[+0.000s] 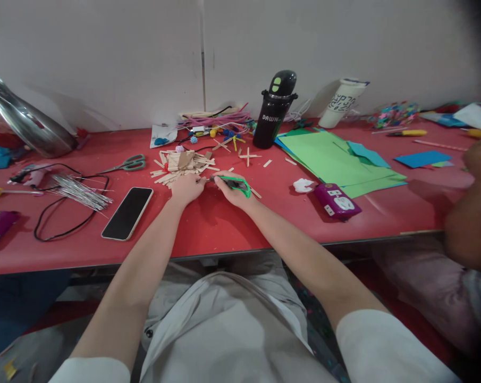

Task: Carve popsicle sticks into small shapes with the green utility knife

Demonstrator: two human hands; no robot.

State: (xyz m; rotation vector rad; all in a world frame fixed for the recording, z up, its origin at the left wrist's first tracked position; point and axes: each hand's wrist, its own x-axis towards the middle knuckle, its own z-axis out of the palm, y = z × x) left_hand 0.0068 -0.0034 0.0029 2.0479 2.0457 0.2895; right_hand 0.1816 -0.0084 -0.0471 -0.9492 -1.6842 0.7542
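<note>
My right hand (pixel 231 192) is wrapped round a green-and-black utility knife (pixel 237 184), whose tip end points left toward my other hand. Close beside it, my left hand (pixel 188 187) is closed at the near edge of a pile of wooden craft sticks (pixel 184 160). What its fingers pinch is too small to make out. Both hands are low over the red table. A brown scrap lies on top of the pile. Just beyond my right hand are some sticks laid crosswise (pixel 248 156) and a few short cut pieces (pixel 268 163).
Left are a phone (pixel 127 214), scissors (pixel 134 163), thin wires (pixel 81 191), a black cable and a steel jug (pixel 28 119). Behind stands a black bottle (pixel 274 114). Green paper sheets (pixel 323 154) and a purple packet (pixel 336 202) lie right. Another person's arm (pixel 471 207) rests far right.
</note>
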